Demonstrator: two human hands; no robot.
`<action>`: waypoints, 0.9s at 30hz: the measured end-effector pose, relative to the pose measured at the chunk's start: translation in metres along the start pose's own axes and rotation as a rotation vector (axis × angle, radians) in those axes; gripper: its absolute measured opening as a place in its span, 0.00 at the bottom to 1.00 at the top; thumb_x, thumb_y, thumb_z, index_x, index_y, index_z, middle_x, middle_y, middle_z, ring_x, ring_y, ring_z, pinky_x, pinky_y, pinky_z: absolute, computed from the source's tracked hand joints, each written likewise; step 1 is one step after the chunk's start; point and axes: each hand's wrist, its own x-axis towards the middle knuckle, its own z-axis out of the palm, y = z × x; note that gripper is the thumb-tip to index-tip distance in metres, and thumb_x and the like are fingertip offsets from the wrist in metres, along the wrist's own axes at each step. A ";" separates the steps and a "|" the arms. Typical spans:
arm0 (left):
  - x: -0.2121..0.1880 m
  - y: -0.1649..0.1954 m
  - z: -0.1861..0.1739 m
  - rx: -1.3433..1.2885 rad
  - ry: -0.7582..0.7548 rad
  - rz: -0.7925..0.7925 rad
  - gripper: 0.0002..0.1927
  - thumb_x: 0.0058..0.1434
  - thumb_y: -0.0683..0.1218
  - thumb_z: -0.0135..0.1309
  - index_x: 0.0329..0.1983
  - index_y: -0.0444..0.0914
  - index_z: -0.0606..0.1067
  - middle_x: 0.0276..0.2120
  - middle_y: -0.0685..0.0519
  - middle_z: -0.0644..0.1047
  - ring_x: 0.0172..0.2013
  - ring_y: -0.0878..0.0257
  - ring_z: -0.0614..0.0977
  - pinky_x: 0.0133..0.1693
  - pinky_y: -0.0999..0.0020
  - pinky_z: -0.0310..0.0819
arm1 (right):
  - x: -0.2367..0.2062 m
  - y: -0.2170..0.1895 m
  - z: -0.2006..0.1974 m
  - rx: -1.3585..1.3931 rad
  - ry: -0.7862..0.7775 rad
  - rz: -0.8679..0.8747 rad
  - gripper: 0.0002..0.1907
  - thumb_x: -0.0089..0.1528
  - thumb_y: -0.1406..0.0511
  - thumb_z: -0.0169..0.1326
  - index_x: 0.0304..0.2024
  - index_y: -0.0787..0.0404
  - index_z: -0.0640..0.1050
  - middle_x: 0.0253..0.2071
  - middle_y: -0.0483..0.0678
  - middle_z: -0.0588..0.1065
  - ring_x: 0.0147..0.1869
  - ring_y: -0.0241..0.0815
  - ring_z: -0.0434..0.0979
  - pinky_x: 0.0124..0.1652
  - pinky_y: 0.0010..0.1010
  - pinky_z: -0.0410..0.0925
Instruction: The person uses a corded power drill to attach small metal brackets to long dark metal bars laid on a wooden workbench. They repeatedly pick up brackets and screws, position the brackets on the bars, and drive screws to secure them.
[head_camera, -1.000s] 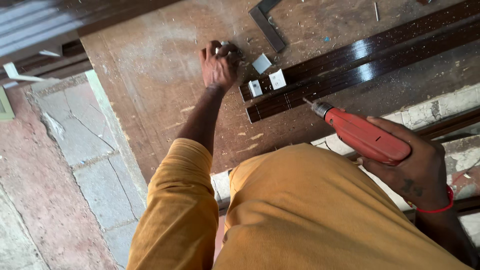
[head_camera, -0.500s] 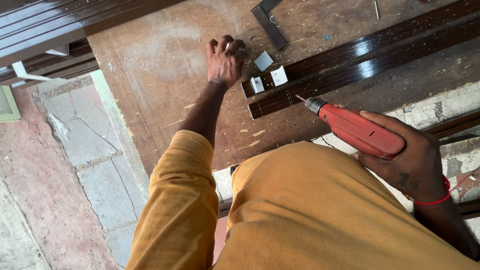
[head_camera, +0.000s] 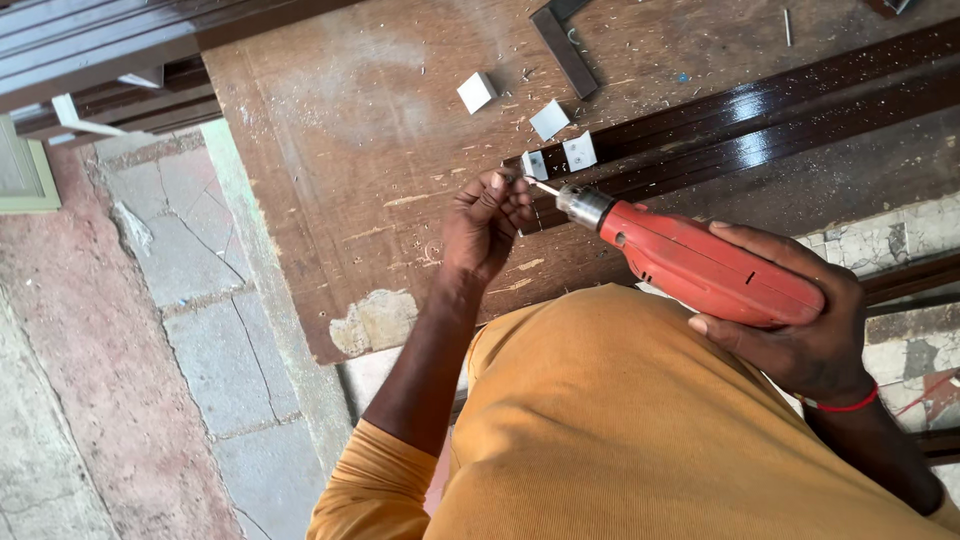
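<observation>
with the left hand (head_camera: 485, 225) pinched at the bit (head_camera: 545, 187) and the right hand (head_camera: 800, 330) clamped on the drill (head_camera: 700, 265), a trigger slip could cut the fingers (head_camera: 505, 195).

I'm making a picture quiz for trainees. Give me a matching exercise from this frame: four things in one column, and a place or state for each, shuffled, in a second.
Things:
1. Drill
2. Left hand
3. White block
4. Steel square

Places or states:
A. Lies alone on the bare brown board
B. Gripped in the right hand
C. Fingertips pinched at the tip of the bit
D. Dark and flat, running off the top edge of the picture

Pairs: 1-B, 2-C, 3-A, 4-D
</observation>
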 end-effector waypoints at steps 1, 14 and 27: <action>-0.004 -0.002 0.004 -0.054 -0.033 -0.003 0.07 0.72 0.43 0.53 0.45 0.33 0.79 0.37 0.45 0.83 0.37 0.57 0.85 0.41 0.63 0.83 | 0.002 -0.001 0.001 0.002 -0.017 0.004 0.37 0.51 0.69 0.68 0.63 0.68 0.73 0.61 0.55 0.76 0.64 0.41 0.78 0.62 0.32 0.72; -0.013 0.000 0.011 -0.088 -0.071 0.031 0.09 0.74 0.45 0.51 0.45 0.33 0.78 0.35 0.44 0.83 0.35 0.57 0.86 0.39 0.63 0.85 | 0.008 -0.003 0.000 -0.011 -0.071 0.002 0.39 0.48 0.68 0.70 0.62 0.68 0.74 0.60 0.55 0.77 0.63 0.42 0.79 0.61 0.33 0.73; -0.013 -0.003 0.027 -0.096 0.021 -0.065 0.08 0.72 0.44 0.52 0.42 0.34 0.77 0.35 0.44 0.83 0.35 0.58 0.86 0.41 0.64 0.84 | 0.018 -0.007 0.003 -0.116 -0.066 -0.014 0.39 0.48 0.66 0.70 0.61 0.68 0.74 0.59 0.57 0.78 0.60 0.43 0.81 0.58 0.33 0.76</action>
